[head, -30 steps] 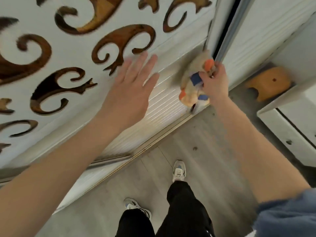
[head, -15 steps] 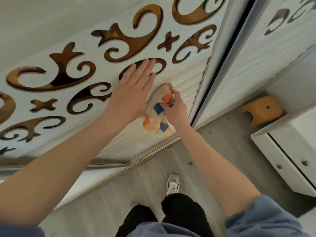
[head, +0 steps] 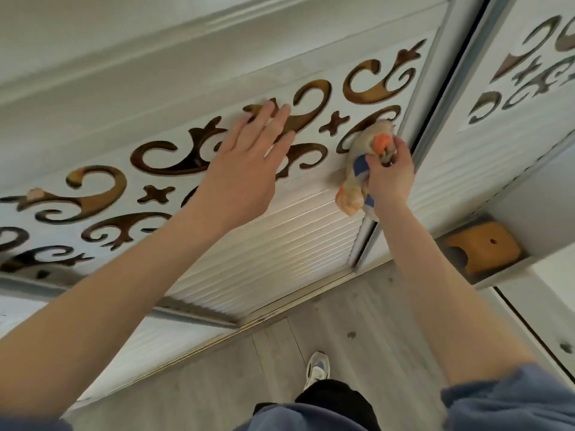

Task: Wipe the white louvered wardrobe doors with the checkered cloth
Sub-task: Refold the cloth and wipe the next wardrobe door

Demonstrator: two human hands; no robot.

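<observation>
A white louvered wardrobe door [head: 264, 253], topped by a band of brown scroll cut-outs [head: 174, 157], fills the view from the person's head camera. A second door [head: 466, 169] stands just beside it across a dark gap. Grey plank flooring [head: 357, 321] runs below.

The left hand [head: 245, 169] lies flat on the scrollwork, fingers straight, apparently bracing. The right hand [head: 390, 175] has its fingers curled round the bunched checkered cloth [head: 353, 191], which it holds against the first door near its right edge, where the cut-outs meet the slats. An orange object [head: 482, 247] sits in a niche at lower right.

The wiping appears to be mid-course. No streaks or dust show which slats are done, so progress cannot be read from the surface. The second door is untouched by either hand and probably awaits the cloth.
</observation>
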